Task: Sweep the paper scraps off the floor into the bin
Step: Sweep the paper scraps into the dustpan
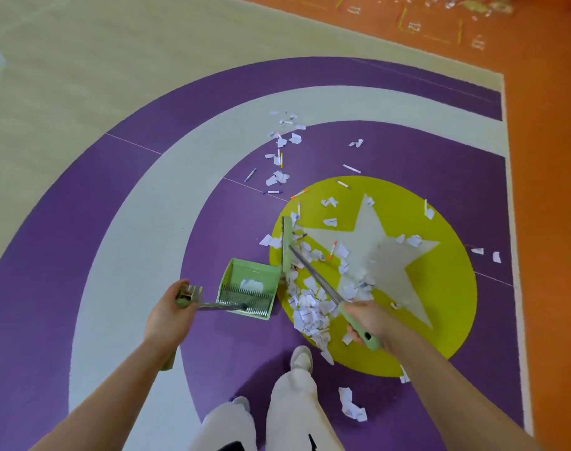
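White paper scraps (306, 307) lie heaped on the edge of a yellow-green circle with a pale star, and thinner trails of scraps (282, 177) run up the purple floor. My right hand (367, 323) grips the green handle of a broom whose flat green head (287, 244) stands on the floor at the left of the heap. My left hand (170, 312) holds the handle of a green dustpan (246, 288), which rests on the floor just left of the broom head and has a few scraps inside.
Several coloured marker pens (250, 175) lie among the scraps. More crumpled paper (350, 405) sits by my right leg. My white shoe (302, 358) stands near the heap. An orange floor strip (544, 190) runs along the right, with more litter far off at the top.
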`<state>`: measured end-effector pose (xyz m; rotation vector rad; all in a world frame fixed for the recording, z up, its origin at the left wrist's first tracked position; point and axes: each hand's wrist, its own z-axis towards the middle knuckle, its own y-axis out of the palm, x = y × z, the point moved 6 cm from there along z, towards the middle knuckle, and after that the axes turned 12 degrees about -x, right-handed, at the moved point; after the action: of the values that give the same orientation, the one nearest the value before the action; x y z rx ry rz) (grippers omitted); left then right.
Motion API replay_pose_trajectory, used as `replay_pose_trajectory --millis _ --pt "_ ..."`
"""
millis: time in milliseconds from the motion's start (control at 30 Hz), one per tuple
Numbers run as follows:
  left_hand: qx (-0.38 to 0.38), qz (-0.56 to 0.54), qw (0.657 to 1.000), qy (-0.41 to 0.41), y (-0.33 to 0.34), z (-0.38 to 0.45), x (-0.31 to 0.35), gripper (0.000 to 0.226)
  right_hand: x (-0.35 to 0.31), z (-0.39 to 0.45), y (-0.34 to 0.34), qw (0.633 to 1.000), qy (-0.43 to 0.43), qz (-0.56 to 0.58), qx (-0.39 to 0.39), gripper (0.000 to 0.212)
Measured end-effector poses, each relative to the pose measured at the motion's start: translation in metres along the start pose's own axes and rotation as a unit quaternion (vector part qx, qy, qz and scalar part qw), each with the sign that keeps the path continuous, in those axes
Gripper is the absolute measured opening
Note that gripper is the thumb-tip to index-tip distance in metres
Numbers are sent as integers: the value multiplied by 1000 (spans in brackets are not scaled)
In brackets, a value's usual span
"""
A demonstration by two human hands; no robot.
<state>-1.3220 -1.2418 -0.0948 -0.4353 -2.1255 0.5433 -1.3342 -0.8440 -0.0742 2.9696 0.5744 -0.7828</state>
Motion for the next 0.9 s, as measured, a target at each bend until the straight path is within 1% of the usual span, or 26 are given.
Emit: replay_pose_trajectory --millis 67,167,267,300,333,367,433,467,533,667,800,900 --pt "-26 26 999 19 -3 0 -3 32 8 -19 7 999 -27 -29 22 25" --pt "-58 75 994 55 -2 2 -4 35 29 -48 12 990 -53 -106 74 30" --pt "-80 118 985 93 6 0 -2 33 57 -77 18 974 -27 -176 143 26" --pt "-83 123 984 101 8 -2 -1 34 67 -84 21 962 -10 -215 167 40" --pt "-83 123 983 104 11 -4 0 35 75 -91 26 954 1 -240 182 43" --pt "-83 119 984 104 14 -5 -1 37 82 -98 31 950 5 -246 195 39" --pt "-83 101 986 106 19 -7 -2 38 100 -110 42 956 0 -213 200 26" --pt "-84 95 986 110 21 -8 -3 38 112 -115 46 960 1 -194 201 23" --pt "-87 95 984 123 28 -12 -4 36 134 -127 50 969 6 -150 198 23" --pt "-104 99 980 139 48 -26 -1 41 176 -150 55 986 4 9 168 31" --pt "-114 106 977 147 77 -50 -4 49 228 -177 61 974 33 143 170 19" --pt "-124 123 972 155 101 -77 -3 47 274 -201 62 965 47 192 175 18"
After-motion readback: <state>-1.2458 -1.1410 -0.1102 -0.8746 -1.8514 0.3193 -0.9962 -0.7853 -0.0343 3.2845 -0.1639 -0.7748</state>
